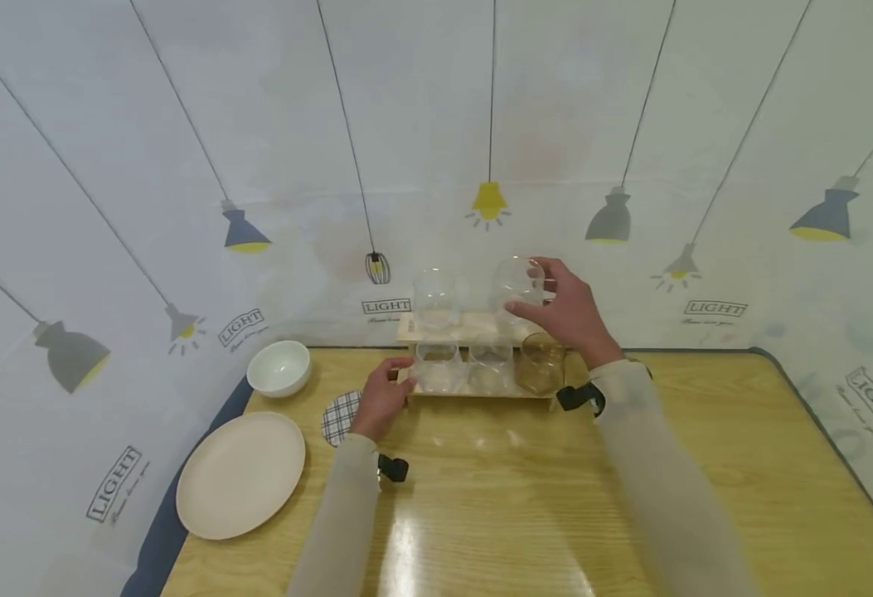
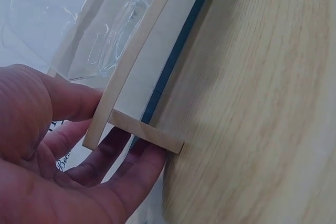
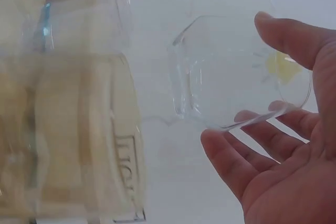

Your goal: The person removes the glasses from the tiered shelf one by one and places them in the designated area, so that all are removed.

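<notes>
My right hand (image 1: 566,308) holds a clear drinking glass (image 1: 516,286) between thumb and fingers, over the right part of the upper shelf of a two-tier wooden rack (image 1: 473,328). In the right wrist view the fingertips lie along the side of this glass (image 3: 231,72). My left hand (image 1: 382,400) grips the rack's left end; its thumb is at the lower shelf board (image 2: 123,66) and its fingers are by the short leg (image 2: 149,131). Another clear glass (image 1: 436,297) stands on the upper shelf. Below stand two clear glasses (image 1: 438,369) and an amber glass (image 1: 540,365).
Left of the rack are a white bowl (image 1: 279,369), a plaid round coaster (image 1: 341,417) and a large pale plate (image 1: 242,475). The wooden table (image 1: 481,497) ends at a wall covering (image 1: 436,124) printed with lamps, close behind the rack.
</notes>
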A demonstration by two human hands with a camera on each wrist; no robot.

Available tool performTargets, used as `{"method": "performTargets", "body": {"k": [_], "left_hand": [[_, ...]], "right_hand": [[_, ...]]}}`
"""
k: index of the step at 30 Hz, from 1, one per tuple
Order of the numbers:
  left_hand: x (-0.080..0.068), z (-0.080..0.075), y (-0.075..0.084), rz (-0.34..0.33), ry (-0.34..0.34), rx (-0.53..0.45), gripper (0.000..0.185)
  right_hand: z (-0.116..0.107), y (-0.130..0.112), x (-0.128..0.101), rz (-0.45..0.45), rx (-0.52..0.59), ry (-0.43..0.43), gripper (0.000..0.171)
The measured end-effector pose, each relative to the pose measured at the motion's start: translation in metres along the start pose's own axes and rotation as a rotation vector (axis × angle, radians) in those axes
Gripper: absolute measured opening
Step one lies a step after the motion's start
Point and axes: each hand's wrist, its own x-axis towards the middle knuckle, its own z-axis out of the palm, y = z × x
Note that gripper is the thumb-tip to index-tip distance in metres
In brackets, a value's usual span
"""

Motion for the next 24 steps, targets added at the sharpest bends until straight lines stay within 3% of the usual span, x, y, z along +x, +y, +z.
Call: {"method": "performTargets", "body": {"k": [9, 16, 24], "left_hand": [[0.004, 0.003, 0.002, 0.009, 0.000, -0.027, 0.038], [0.004, 0.002, -0.001, 0.004, -0.009, -0.029, 0.039], [0.003, 0.002, -0.004, -0.007, -0.008, -0.027, 0.039]], "right_hand": [[-0.046, 0.005, -0.037, -0.068, -0.035, 0.078, 0.079], [-0.080, 0.023, -0.063, -0.014, -0.096, 0.121, 0.078], [-0.108, 0.065, -0.098, 0.067, -0.152, 0.141, 0.083]]}}
